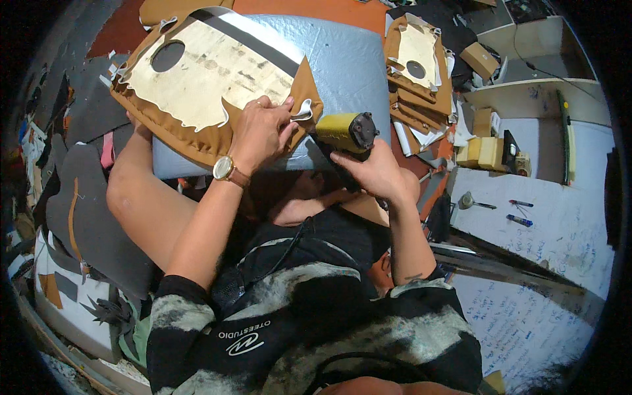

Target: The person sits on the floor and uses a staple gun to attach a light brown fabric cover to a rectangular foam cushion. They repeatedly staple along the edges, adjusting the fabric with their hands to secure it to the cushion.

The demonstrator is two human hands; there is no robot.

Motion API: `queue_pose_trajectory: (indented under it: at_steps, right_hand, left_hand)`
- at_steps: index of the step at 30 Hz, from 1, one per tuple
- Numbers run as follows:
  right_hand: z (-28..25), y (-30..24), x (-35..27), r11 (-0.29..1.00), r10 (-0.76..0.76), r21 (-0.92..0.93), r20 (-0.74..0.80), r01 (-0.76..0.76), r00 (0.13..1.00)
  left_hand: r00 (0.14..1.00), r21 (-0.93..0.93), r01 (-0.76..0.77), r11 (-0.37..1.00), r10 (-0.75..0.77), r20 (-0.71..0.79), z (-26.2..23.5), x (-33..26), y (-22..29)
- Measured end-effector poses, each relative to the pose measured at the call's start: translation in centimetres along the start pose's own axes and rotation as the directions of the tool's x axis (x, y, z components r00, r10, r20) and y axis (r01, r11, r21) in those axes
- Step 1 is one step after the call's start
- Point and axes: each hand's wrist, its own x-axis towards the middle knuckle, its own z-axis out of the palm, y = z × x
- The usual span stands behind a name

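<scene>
A pale board (204, 69) with a round hole lies face up, tilted across a grey-blue padded surface (342, 62). Tan upholstery fabric (174, 141) wraps round its rim, its white-backed edge folded unevenly onto the board. My left hand (259, 128), a watch on its wrist, is closed on the fabric at the near right corner, fingers bent against the fold. Just right of that corner, my right hand (378, 172) is wrapped round the dark handle of a yellow and black staple gun (345, 133). The gun's nose is hard to make out.
Similar tan-covered panels (421, 56) are stacked at the far right. Right of me stand a white marked table (559, 210) with pens (520, 220), and yellow foam blocks (487, 153). Fabric scraps and a dark grey padded piece (99, 217) lie at the left.
</scene>
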Motion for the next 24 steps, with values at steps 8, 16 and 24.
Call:
queue_pose_trajectory:
  at_steps: [8, 16, 24]
  right_hand:
    - [1.9, 0.0, 1.9, 0.950, 0.144, -0.268, -0.067, -0.157, 0.987]
    - [2.1, 1.1, 2.0, 0.981, 0.097, -0.166, -0.062, -0.106, 0.993]
    - [3.2, 0.9, 1.2, 0.995, 0.057, -0.079, -0.073, -0.062, 0.996]
  left_hand:
    - [0.999, 0.012, 0.024, 1.000, -0.025, 0.031, 0.0, 0.2, 0.2]
    - [0.944, 0.126, 0.205, 0.971, -0.230, 0.237, -3.8, -0.4, 2.9]
    - [0.956, 0.187, 0.142, 0.972, -0.184, 0.227, -2.5, -1.3, 1.0]
